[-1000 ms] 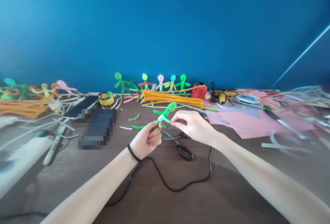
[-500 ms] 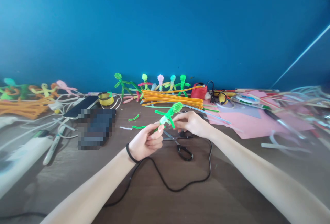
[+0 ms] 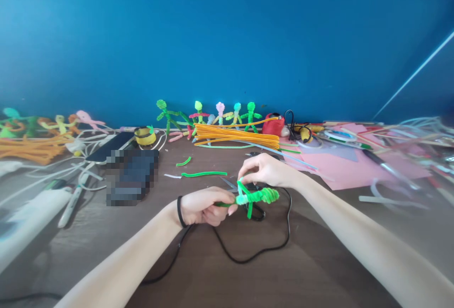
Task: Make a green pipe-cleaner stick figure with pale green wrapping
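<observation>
A green pipe-cleaner figure (image 3: 268, 195) lies sideways in the air, its wrapped head pointing right and a pale band around its body. My left hand (image 3: 209, 206) is closed around its lower end. Thumb and fingers of my right hand (image 3: 263, 171) pinch a pale pipe-cleaner strand (image 3: 240, 189) rising from that band, close to one of the figure's arms. Beneath, partly covered by the figure and my hands, lie scissors (image 3: 230, 184) with dark handles. A cut green pipe cleaner (image 3: 205, 174) and a shorter green piece (image 3: 183, 162) rest on the table behind my left hand.
Several finished pipe-cleaner figures (image 3: 251, 111) stand along the blue wall behind an orange pipe-cleaner bundle (image 3: 241, 136). Two phones, one a dark phone (image 3: 136, 175), lie left among white cables. Pink paper (image 3: 340, 171) and sticks cover the right side. A black cord (image 3: 244, 261) curves in front.
The figure has swung from tilting upward to lying sideways, its head lower and to the right. My left hand has turned and dropped slightly; my right fingers now pinch the pale strand.
</observation>
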